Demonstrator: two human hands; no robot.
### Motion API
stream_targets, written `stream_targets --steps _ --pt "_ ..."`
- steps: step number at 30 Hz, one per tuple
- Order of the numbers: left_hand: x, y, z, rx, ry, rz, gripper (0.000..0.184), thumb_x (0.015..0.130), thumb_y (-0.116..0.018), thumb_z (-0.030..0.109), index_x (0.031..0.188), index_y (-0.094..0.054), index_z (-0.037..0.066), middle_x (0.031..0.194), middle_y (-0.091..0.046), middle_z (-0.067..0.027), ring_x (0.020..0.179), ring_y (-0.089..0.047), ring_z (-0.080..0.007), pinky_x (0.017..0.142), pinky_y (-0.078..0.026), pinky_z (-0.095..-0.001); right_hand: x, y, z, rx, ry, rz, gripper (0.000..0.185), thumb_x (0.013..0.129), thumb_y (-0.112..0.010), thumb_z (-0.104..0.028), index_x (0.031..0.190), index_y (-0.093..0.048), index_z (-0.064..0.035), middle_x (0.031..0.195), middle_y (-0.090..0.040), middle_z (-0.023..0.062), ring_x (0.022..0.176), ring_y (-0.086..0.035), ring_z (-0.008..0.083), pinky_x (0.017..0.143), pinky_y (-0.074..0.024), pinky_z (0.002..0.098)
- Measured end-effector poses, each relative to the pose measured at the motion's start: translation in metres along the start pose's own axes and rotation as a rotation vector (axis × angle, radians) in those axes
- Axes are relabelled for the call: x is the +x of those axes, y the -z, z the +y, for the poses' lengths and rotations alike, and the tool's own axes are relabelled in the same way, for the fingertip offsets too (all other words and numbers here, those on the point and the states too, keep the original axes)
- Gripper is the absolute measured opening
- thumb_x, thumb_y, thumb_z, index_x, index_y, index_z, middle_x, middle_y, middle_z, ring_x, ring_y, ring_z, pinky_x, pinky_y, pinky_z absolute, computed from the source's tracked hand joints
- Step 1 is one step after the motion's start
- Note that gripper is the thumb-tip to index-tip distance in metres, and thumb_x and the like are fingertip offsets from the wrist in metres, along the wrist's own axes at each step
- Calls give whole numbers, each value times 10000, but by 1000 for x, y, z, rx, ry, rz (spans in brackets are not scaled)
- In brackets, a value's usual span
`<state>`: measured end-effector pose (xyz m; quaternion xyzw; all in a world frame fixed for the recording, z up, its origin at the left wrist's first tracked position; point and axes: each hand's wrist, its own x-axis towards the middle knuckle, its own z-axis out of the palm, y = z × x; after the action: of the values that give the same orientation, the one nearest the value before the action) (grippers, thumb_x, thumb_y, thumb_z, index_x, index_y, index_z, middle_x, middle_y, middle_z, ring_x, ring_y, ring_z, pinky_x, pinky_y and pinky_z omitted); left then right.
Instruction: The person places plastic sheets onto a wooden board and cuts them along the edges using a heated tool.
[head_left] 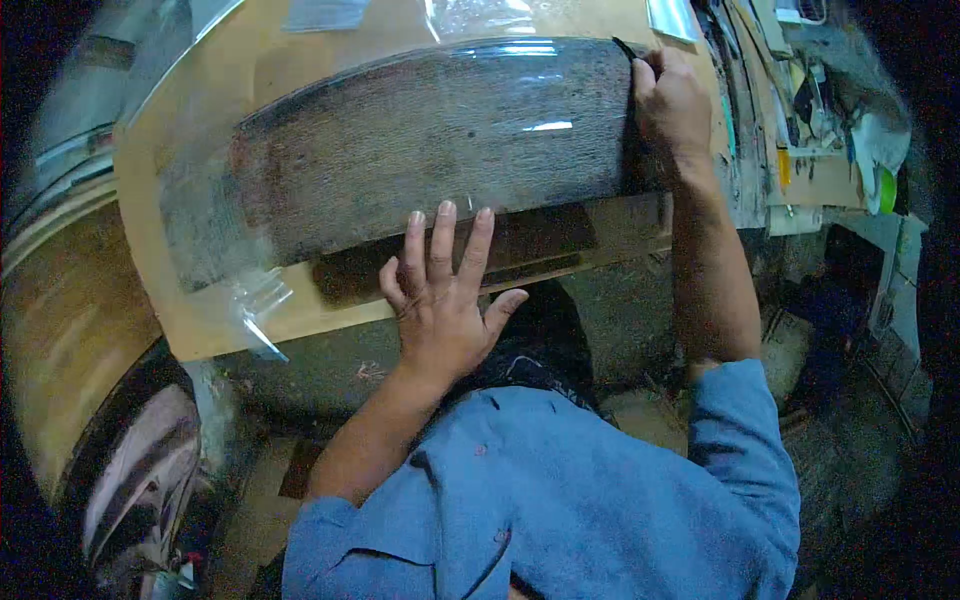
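Note:
A long, dark, textured sheet (pixel 400 150) with a curved far edge lies on a tan board (pixel 150 230), under glossy clear film. My left hand (pixel 440 285) rests with fingers spread and fingertips at the sheet's near edge. At the sheet's far right corner, my right hand (pixel 675 105) is closed in a pinch. A thin dark pointed piece (pixel 624 47) sticks out from its fingers toward the upper left; whether it is a blade or a strip I cannot tell.
Crumpled clear tape (pixel 262 305) hangs over the board's near left edge. Several narrow tools and strips crowd the right side, near a green roll (pixel 887 190). A wheel (pixel 150 470) stands at the lower left, beside a large curved brown panel (pixel 70 310).

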<state>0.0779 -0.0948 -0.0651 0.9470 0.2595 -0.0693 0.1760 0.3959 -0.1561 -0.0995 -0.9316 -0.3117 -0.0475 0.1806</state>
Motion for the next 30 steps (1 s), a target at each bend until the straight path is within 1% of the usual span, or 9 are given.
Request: stream_targets --steps 4,8,10,12,14,15,16,22,30 --pt "-1 0 -1 -22 2 4 760 856 -489 634 1482 -320 237 1537 -226 -121 1403 -168 -355 1028 -190 -565 2 15 9 36 73 -75 220 882 -569 -268 944 -651 -73 883 -660 173 828 -645 364 760 -504 449" --pt "-1 1 -1 -55 6 2 764 844 -529 612 1480 -324 243 1535 -230 -117 1405 -166 -353 1029 -191 -561 -8 26 10 232 86 -44 237 858 -631 -264 993 -656 -70 909 -665 162 841 -664 309 752 -510 379" --pt "-1 1 -1 -63 8 0 765 841 -540 604 1480 -324 243 1535 -232 -116 1405 -165 -353 1031 -190 -558 -27 35 -15 290 64 -6 205 854 -648 -191 999 -650 -47 916 -678 123 829 -667 231 750 -506 323" --pt "-2 1 -2 -68 2 -2 762 843 -535 607 1480 -323 246 1536 -231 -115 1405 -165 -353 1030 -193 -556 -49 42 -30 792 -59 -247 178 853 -633 -74 1025 -646 -30 944 -675 75 839 -643 158 757 -497 277" --pt "-2 0 -2 -66 2 0 764 842 -536 606 1481 -322 246 1537 -230 -114 1406 -165 -353 1031 -192 -553 -74 44 -42 1031 49 -389 259 811 -614 49 1055 -645 -32 969 -664 49 865 -619 116 774 -488 248" --pt "-2 -1 -2 -65 0 7 765 842 -537 605 1481 -321 246 1537 -228 -113 1406 -165 -352 1032 -191 -550 -83 48 -44 947 62 -521 381 728 -606 113 1075 -642 -40 988 -666 66 911 -629 144 808 -492 270" --pt "-1 0 -1 -63 -1 5 765 842 -537 605 1481 -321 246 1537 -228 -113 1406 -165 -352 1032 -191 -550 -87 52 -51 858 152 -557 272 783 -558 108 1022 -624 -6 983 -642 68 926 -609 144 830 -470 271" --pt "0 0 0 -65 6 -13 775 836 -546 603 1482 -320 239 1537 -228 -125 1407 -159 -360 1035 -183 -546 -108 35 -67 732 344 -498 282 738 -586 98 982 -641 -31 918 -646 114 826 -645 248 749 -504 316" --pt "-1 -1 -1 -70 -2 -5 776 831 -564 577 1479 -326 222 1544 -213 -132 1408 -159 -364 1034 -184 -552 -106 33 -71 626 394 -530 163 802 -644 -42 965 -631 -45 866 -624 125 793 -628 316 694 -505 355"
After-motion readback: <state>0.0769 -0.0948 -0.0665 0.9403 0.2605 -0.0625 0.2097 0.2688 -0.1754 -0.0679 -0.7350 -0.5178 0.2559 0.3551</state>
